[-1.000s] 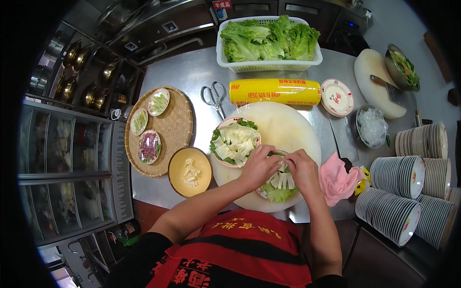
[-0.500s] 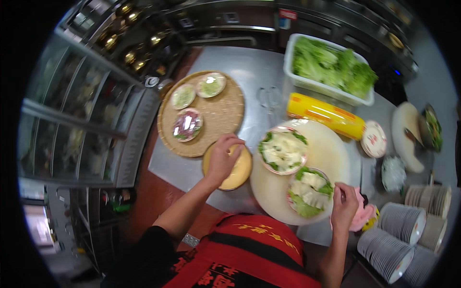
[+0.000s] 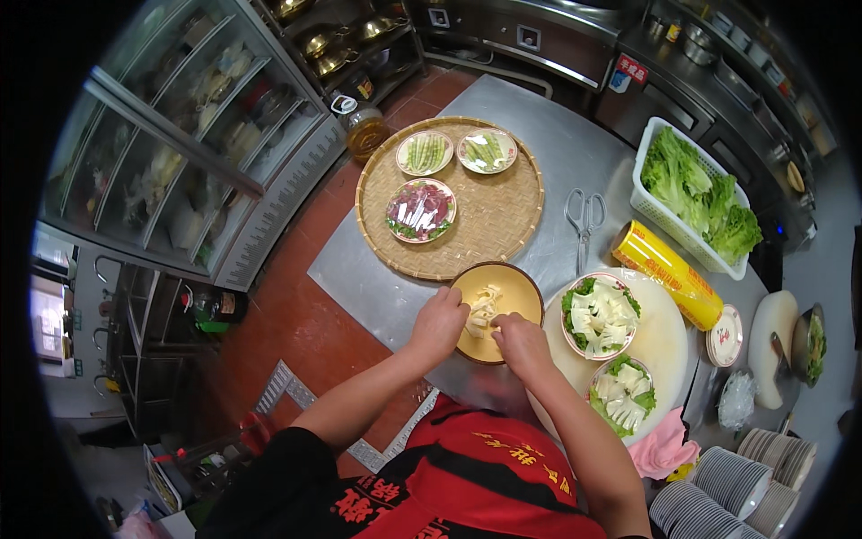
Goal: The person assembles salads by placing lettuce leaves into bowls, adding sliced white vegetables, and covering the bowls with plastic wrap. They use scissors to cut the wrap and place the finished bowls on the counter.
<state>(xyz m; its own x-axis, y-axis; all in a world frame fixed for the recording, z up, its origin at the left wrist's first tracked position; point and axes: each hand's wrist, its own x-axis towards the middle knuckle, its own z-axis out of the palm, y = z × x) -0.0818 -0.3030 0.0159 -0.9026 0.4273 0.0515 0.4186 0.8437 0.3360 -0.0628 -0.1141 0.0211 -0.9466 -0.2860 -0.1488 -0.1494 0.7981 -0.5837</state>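
Note:
A round yellow bowl (image 3: 514,286) with a dark rim holds several pale, thin slices (image 3: 483,310). My left hand (image 3: 440,322) is closed at the bowl's left rim. Reaching in over the right rim, my right hand (image 3: 523,345) has its fingers pinched together on the slices. To the right, two plates sit on a round white cutting board (image 3: 669,346). Pale slices lie over green lettuce on both the upper plate (image 3: 602,316) and the lower plate (image 3: 622,395).
Beyond the bowl, a woven bamboo tray (image 3: 485,220) carries three film-covered plates. Scissors (image 3: 584,229), a yellow film roll (image 3: 666,274) and a white basket of lettuce (image 3: 651,193) lie to its right. Stacked plates (image 3: 732,481) and a pink cloth (image 3: 663,446) are near right.
My right hand has moved left from beside the lower lettuce plate into the yellow bowl. My left hand has shifted to the bowl's left rim. The view has turned leftward.

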